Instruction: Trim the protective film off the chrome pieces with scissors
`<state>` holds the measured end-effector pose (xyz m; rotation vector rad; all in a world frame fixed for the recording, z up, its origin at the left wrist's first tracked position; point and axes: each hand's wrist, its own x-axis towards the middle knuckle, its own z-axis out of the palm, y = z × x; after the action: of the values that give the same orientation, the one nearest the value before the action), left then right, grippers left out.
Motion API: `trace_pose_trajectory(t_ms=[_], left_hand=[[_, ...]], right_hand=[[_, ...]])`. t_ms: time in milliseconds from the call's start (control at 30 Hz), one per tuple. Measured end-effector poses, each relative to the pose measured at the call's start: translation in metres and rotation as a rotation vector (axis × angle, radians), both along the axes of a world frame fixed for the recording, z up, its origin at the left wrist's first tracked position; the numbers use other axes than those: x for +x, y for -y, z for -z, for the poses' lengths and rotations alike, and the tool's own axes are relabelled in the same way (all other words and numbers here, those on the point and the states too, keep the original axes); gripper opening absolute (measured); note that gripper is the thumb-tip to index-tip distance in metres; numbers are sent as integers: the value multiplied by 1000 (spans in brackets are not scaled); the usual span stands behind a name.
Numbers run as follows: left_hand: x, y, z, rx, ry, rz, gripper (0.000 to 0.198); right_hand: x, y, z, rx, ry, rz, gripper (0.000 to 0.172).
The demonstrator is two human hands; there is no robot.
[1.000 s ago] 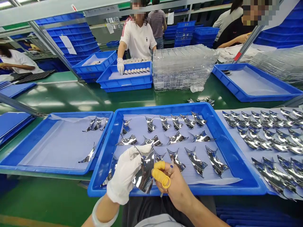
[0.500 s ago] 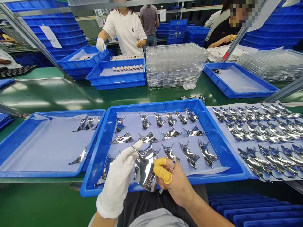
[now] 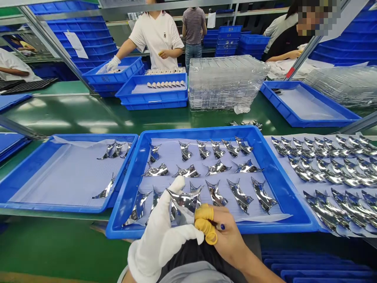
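My left hand [image 3: 160,232], in a white glove, grips a shiny chrome-plated part [image 3: 185,199] with curved sides and pointed corners. It is held tilted above the near side of a blue tray [image 3: 297,214]. My right hand [image 3: 219,230], with yellow finger cots, is closed at the part's right edge. A slim pen [image 3: 220,226] with a dark blue end pokes out from between its fingers; the rest of it is hidden. Below and beyond my hands, similar chrome parts [image 3: 218,168] lie in rows on white paper in the tray.
At left, another blue tray [image 3: 17,202] holds a few chrome parts. Many more lie in rows on white paper [image 3: 282,167] at right. Stacked clear plastic trays [image 3: 226,84] and blue bins [image 3: 153,104] stand across the green bench [image 3: 123,122]. A person [image 3: 160,37] works opposite.
The chrome part has been tipped, its upper edge now turned toward me. My left thumb has come across its near side. The person opposite has reached lower into a bin.
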<state>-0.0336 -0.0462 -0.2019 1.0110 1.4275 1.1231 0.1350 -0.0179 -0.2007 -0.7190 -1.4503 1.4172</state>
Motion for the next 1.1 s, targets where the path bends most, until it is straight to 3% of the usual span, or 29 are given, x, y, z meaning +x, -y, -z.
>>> trace_pose_trajectory(t_ms=[133,200,267,433,533,667,767,933,1100], left_hand=[[5,0,-9,4,101,-42,70],[7,-1,-15,-19,104,-59,56],[6,-1,-17,-73,66,-85,55],[-2,-4,-12,-55,160,-64,60],[3,-7,-15,-88,251,18,67],[18,-12,-22,-125,70,20,74],[22,-12,-18,-104,-6,32,73],[14,-2,-8,-39,23,108,98],[5,3,-14,-88,161,262,114]], right_hand=[[1,0,-1,-2,0,-24,33],[-1,2,-2,-92,-12,-47,35],[-4,4,-3,-228,-51,-68,38],[-8,6,-1,-490,-178,-15,41],[-10,5,0,-505,-180,0,43],[-12,4,0,-519,-176,-16,45],[-14,4,1,-570,-198,-14,46],[-13,3,1,-642,-234,11,44],[-8,2,-2,-592,-188,-12,40]])
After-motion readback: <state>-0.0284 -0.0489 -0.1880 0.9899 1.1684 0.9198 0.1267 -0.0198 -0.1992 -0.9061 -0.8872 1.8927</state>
